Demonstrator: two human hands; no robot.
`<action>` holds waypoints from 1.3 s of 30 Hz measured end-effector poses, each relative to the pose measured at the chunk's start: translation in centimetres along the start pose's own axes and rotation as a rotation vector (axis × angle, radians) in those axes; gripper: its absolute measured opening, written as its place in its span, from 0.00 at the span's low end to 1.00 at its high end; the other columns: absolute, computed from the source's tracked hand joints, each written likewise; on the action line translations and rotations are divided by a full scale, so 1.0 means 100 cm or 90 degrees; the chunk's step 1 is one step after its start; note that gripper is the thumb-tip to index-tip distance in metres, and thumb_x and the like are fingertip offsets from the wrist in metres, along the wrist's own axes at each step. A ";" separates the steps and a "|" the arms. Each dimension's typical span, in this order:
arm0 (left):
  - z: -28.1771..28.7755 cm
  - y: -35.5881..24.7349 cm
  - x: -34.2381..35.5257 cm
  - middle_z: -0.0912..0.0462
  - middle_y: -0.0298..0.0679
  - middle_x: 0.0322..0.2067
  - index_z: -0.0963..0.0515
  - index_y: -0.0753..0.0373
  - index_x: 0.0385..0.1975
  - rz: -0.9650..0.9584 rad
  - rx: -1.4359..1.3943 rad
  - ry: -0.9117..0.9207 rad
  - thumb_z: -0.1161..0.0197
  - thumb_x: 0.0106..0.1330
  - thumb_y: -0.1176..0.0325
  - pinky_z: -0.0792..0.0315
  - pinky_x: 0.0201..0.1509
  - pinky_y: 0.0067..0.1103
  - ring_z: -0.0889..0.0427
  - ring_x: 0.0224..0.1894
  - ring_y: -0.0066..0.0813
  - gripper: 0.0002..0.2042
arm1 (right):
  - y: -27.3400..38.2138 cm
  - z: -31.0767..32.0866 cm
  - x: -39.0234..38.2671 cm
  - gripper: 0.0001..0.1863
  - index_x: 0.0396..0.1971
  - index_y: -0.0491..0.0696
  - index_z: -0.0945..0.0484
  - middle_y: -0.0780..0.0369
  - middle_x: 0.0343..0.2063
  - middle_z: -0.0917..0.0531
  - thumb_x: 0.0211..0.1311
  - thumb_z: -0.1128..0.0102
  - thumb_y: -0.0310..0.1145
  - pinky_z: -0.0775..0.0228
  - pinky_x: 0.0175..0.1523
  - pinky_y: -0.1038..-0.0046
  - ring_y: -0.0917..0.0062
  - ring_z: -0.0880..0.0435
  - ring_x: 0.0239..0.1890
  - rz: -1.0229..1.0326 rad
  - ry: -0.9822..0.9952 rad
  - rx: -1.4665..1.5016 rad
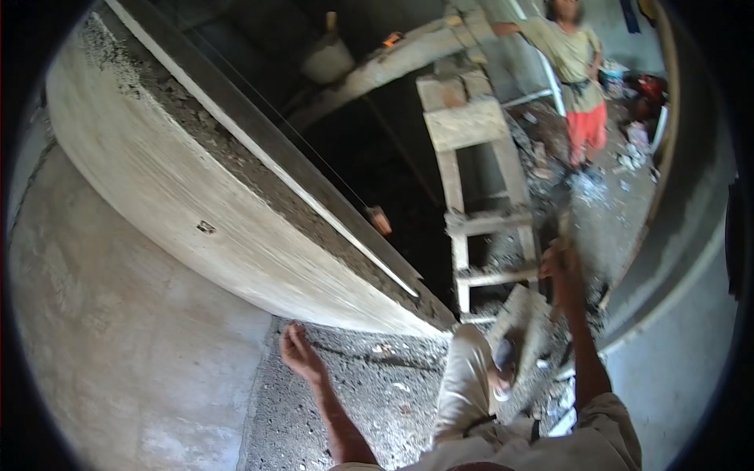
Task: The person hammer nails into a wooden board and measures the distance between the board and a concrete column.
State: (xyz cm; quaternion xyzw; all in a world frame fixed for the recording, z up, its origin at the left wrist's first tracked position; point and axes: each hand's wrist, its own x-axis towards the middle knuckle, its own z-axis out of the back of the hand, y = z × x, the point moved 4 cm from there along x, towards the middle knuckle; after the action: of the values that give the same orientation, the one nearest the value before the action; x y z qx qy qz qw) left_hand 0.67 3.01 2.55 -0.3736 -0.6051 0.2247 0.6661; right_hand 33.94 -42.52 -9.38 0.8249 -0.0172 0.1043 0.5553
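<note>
My left hand [304,357] hangs over the rough grey floor, beside the pale plastered wall. Its fingers are curled together, and nothing shows in them. Out to the right, my right hand [559,271] is closed on a long, narrow wooden piece [564,225]. Motion blurs that piece, and its exact kind cannot be made out. My right hand is near the foot of a wooden ladder-like trestle [488,224]. One of my feet [503,369] is on or beside a plank [514,320].
A curved plastered ledge [236,231] runs diagonally on the left, with a taut string above it and a small brick-coloured block [379,220] hanging near it. A bucket [328,61] stands by a scaffold beam [385,77]. Another person [577,74] stands at the back right amid rubble.
</note>
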 end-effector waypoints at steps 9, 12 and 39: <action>-0.138 -0.245 0.277 0.21 0.34 0.33 0.21 0.66 0.41 -0.492 0.201 -0.159 0.46 0.74 0.66 0.35 0.30 0.16 0.27 0.30 0.19 0.10 | 0.079 -0.081 0.304 0.22 0.58 0.41 0.30 0.62 0.47 0.20 0.71 0.43 0.38 0.35 0.58 0.73 0.77 0.24 0.51 0.202 -0.091 -0.067; -0.139 -0.342 0.358 0.22 0.33 0.37 0.22 0.66 0.41 -0.496 0.178 -0.160 0.47 0.74 0.68 0.39 0.27 0.13 0.29 0.31 0.16 0.09 | 0.095 -0.109 0.312 0.25 0.60 0.40 0.32 0.60 0.51 0.22 0.71 0.45 0.40 0.37 0.61 0.72 0.74 0.26 0.54 0.151 -0.131 -0.067; -0.300 -0.561 0.600 0.15 0.36 0.41 0.17 0.61 0.37 -0.723 0.511 0.217 0.38 0.64 0.78 0.24 0.43 0.21 0.19 0.43 0.25 0.07 | 0.208 -0.176 0.377 0.20 0.51 0.39 0.28 0.54 0.43 0.21 0.73 0.51 0.41 0.29 0.42 0.72 0.72 0.22 0.41 0.018 -0.173 -0.293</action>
State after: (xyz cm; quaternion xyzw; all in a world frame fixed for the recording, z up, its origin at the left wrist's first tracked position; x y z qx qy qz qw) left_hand 31.30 6.52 84.37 0.2429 -0.4647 -0.0130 0.8514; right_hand 65.15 -31.02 23.16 0.6833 -0.1266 -0.0063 0.7191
